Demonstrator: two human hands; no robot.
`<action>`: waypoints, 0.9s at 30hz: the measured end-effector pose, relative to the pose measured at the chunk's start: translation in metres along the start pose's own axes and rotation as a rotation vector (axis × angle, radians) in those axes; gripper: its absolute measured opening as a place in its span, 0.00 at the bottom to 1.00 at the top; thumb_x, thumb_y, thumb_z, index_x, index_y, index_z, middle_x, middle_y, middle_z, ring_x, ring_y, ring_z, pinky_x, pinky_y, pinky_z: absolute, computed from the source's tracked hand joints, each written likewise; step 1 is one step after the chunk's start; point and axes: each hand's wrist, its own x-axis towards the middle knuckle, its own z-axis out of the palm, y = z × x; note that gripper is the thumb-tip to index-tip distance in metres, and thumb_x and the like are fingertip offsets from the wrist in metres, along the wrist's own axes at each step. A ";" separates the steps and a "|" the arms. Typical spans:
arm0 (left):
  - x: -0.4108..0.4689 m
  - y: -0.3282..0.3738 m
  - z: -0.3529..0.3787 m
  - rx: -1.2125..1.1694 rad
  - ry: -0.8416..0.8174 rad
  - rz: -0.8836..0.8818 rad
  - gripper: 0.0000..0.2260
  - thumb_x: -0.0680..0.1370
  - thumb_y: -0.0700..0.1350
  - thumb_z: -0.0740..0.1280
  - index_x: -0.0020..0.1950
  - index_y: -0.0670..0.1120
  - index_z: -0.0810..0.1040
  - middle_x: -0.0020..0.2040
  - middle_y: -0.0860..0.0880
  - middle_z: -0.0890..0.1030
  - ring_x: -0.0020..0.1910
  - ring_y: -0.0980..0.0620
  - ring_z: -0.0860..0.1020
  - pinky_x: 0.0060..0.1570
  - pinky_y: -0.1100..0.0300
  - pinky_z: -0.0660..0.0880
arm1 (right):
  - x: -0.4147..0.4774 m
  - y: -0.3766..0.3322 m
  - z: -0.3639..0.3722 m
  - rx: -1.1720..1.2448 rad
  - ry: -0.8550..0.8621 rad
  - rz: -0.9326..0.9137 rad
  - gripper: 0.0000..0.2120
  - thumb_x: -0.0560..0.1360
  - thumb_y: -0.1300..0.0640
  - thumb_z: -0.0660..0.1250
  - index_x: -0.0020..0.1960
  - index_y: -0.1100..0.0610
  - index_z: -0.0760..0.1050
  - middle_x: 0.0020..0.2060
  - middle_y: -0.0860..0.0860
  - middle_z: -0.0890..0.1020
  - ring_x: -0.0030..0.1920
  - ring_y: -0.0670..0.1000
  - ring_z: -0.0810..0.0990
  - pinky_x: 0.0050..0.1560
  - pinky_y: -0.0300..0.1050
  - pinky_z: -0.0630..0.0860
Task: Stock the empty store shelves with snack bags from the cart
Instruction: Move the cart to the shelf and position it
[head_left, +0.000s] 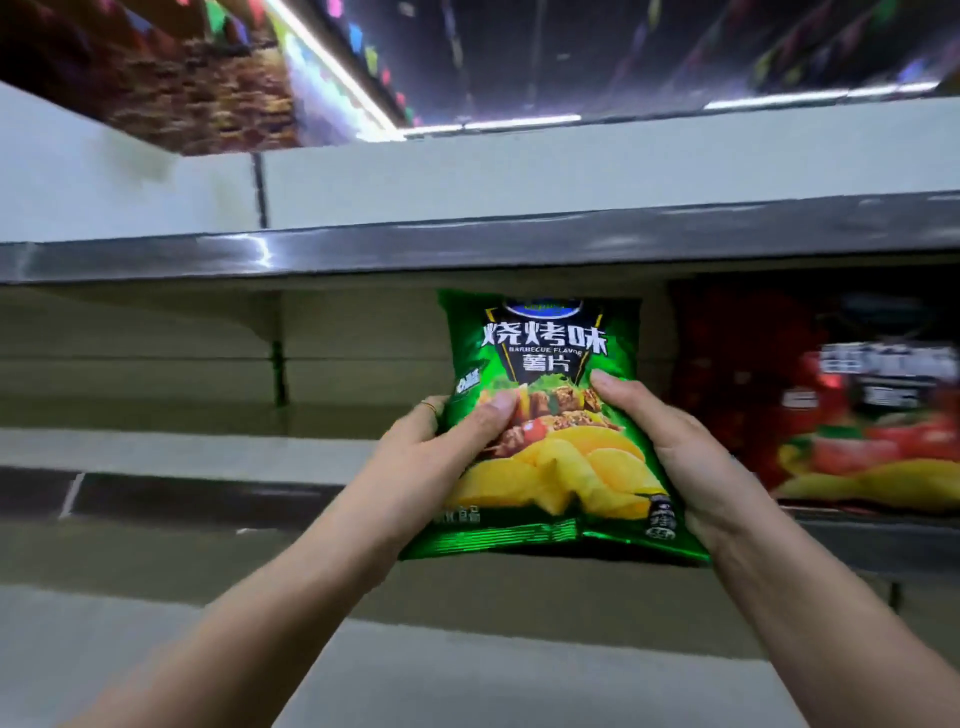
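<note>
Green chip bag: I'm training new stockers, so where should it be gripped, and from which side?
By its side edges, low, one hand from each side, as the left hand and right hand do. The green chip bag is upright and face-out, so side grips should steady it and leave its bottom free to meet the shelf.

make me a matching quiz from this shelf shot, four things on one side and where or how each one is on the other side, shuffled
Things:
1. green bag
2. red bag
3. left hand
4. right hand

States:
a. wears a ring
b. stands on the shelf
c. held up by both hands
d. grips the green bag on the side nearer the red bag

Pairs: 1-c, 2-b, 3-a, 4-d
</note>
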 end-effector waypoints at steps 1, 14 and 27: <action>0.012 0.003 0.007 0.007 -0.046 -0.009 0.25 0.63 0.60 0.74 0.54 0.47 0.79 0.46 0.48 0.85 0.45 0.48 0.84 0.53 0.49 0.79 | 0.002 -0.005 -0.009 -0.073 0.050 0.011 0.13 0.64 0.46 0.69 0.34 0.56 0.83 0.35 0.55 0.85 0.32 0.51 0.83 0.37 0.43 0.80; 0.161 -0.009 0.073 0.002 -0.129 -0.144 0.17 0.75 0.44 0.69 0.60 0.37 0.76 0.56 0.41 0.81 0.46 0.46 0.78 0.41 0.59 0.74 | 0.123 -0.020 -0.040 -0.474 0.364 0.050 0.29 0.74 0.53 0.69 0.70 0.65 0.66 0.66 0.59 0.73 0.64 0.57 0.74 0.62 0.44 0.71; 0.230 -0.036 0.100 0.492 -0.138 -0.069 0.19 0.80 0.51 0.61 0.64 0.39 0.71 0.60 0.39 0.77 0.58 0.41 0.76 0.57 0.50 0.72 | 0.170 -0.006 -0.058 -0.724 0.343 0.182 0.22 0.82 0.57 0.54 0.72 0.67 0.58 0.72 0.61 0.63 0.71 0.58 0.64 0.60 0.41 0.68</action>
